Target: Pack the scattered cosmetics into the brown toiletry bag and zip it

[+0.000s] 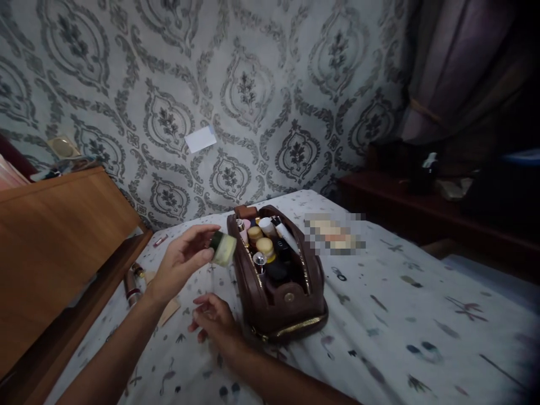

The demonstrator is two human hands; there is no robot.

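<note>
My left hand (183,260) holds a small pale green jar (223,248) by its fingertips, just left of an open brown toiletry bag (291,312). The bag stands on a white patterned bedsheet (400,315) and is packed with several bottles and tubes (266,246) standing upright. Lower down, my right hand (215,320) hovers over the sheet by the bag's near left corner. Its fingers are loosely curled and I see nothing in them.
A wooden headboard or cabinet (54,242) runs along the left. Small tubes (133,284) and a tan card (169,311) lie on the sheet beside it. A dark wooden shelf (422,208) with objects stands at the right, beneath a curtain. Patterned wallpaper is behind.
</note>
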